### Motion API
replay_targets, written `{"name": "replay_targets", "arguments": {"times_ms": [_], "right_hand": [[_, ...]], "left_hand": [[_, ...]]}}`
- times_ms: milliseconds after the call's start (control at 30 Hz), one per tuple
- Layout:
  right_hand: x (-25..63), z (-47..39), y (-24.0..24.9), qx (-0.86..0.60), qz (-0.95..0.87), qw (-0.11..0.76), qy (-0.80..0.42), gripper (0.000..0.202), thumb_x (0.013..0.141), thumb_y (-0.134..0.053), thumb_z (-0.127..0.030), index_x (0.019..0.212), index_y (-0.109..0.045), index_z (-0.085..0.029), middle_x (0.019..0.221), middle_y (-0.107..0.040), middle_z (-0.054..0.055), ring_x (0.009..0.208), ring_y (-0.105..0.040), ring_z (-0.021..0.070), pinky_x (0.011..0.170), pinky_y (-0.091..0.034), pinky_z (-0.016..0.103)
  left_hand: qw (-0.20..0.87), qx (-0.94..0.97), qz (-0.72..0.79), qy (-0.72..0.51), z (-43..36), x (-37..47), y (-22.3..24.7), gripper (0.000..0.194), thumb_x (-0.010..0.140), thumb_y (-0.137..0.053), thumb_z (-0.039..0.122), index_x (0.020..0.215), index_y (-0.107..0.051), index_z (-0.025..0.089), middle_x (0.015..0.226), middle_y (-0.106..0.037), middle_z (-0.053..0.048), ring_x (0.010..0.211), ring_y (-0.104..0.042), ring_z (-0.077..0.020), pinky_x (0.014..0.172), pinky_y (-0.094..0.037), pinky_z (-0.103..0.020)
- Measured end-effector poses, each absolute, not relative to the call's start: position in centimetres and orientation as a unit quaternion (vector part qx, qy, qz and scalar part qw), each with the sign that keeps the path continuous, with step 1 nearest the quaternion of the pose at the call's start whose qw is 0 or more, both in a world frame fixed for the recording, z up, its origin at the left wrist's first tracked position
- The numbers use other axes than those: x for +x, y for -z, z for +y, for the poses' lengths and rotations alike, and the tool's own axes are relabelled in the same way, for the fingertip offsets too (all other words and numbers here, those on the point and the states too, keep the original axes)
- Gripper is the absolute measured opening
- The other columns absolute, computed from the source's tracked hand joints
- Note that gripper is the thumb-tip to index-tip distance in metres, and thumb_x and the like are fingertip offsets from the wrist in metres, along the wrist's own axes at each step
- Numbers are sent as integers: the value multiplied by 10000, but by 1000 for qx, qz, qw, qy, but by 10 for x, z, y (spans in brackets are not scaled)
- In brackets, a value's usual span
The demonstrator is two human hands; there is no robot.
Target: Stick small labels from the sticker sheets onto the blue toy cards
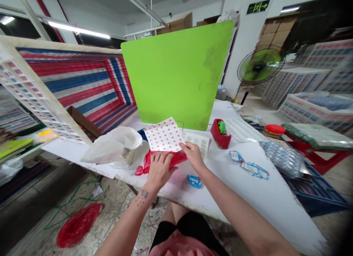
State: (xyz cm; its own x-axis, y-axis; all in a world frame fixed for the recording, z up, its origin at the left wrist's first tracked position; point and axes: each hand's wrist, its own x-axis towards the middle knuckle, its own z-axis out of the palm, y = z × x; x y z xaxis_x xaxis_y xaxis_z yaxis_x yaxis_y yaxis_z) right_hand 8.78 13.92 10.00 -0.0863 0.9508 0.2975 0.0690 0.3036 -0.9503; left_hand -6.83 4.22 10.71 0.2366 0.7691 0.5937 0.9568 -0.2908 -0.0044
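My right hand (193,153) pinches the lower right corner of a white sheet with rows of small dark marks (163,135), tilted up from the table. Crumpled red plastic (178,159), like a thin bag, lies under the sheet's lower edge. My left hand (160,169) lies on this plastic, fingers stretched forward and touching the sheet's lower edge. Close to my right forearm is a blue card marked TOYS (193,181). Behind my right hand lies another sheet with rows of grey labels (202,142), partly covered.
A green board (179,75) stands at the table's back. To the right are a red tape dispenser (220,134), several blue cards (249,167) and clear plastic packs (284,158). A whitish plastic bag (113,145) sits on the left, beside a large crate lined with striped cloth (82,83).
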Motion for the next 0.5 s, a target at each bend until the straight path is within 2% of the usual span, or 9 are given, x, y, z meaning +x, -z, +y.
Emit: {"name": "replay_targets", "arguments": {"times_ms": [133, 367, 500], "right_hand": [[85, 137, -99, -426, -612, 528, -407, 418, 742, -572, -497, 512, -400, -194, 499, -335, -40, 510, -321, 108, 468, -232, 242], [87, 146, -85, -444, -572, 549, -418, 442, 723, -575, -542, 514, -380, -206, 453, -296, -60, 462, -288, 98, 439, -222, 239], [90, 153, -80, -446, -545, 561, -436, 423, 720, -569, -573, 559, -448, -201, 459, -371, -60, 451, -330, 102, 434, -259, 237]], "left_hand": [[217, -750, -583, 225, 47, -68, -103, 234, 884, -459, 171, 1078, -588, 200, 957, -610, -91, 897, -512, -245, 828, -377, -412], [225, -759, -577, 202, 40, -76, -93, 226, 897, -421, 160, 1014, -611, 194, 889, -598, -78, 849, -490, -239, 794, -377, -395], [225, -755, -585, 194, 35, -80, -90, 212, 889, -431, 158, 980, -617, 203, 900, -602, -80, 841, -493, -238, 788, -374, -393]]}}
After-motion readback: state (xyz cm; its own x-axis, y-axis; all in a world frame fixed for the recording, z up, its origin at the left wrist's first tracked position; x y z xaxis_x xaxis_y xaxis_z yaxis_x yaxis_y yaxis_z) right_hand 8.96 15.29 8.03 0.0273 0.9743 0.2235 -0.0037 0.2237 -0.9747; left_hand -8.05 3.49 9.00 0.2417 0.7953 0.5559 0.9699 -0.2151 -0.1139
